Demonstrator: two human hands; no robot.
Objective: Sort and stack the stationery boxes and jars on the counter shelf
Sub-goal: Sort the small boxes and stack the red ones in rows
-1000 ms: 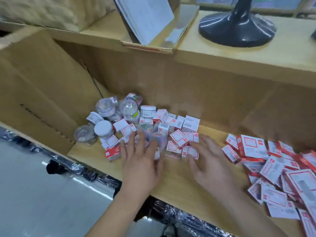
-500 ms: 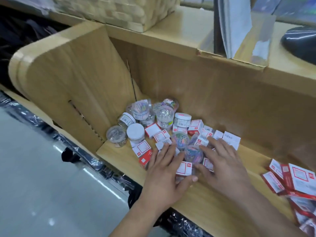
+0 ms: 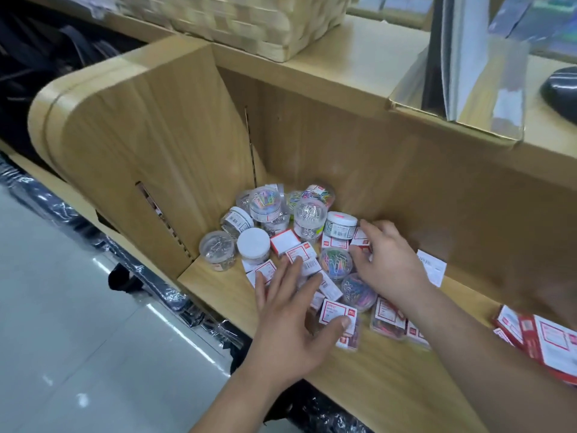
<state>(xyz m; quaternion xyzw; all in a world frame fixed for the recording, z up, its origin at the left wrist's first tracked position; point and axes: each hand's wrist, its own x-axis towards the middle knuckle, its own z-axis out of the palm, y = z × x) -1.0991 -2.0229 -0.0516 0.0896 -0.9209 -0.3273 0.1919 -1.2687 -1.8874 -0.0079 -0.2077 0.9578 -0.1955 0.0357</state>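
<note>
A heap of small clear jars of paper clips and little red-and-white stationery boxes lies in the left corner of the wooden counter shelf. My left hand lies flat over the boxes at the front of the heap, fingers spread, thumb on one box. My right hand reaches into the heap from the right, fingers bent over boxes beside a white-lidded jar; what its fingertips touch is hidden. Two jars of coloured clips sit between the hands.
A second pile of larger red-and-white boxes lies at the right edge. The shelf's side panel walls the left; the back wall stands behind. On the top counter rest a woven basket and a clear display stand.
The view has shifted left and closer. My right hand has moved deeper into the heap, towards the white-lidded jar. My left hand stays spread over the front boxes.
</note>
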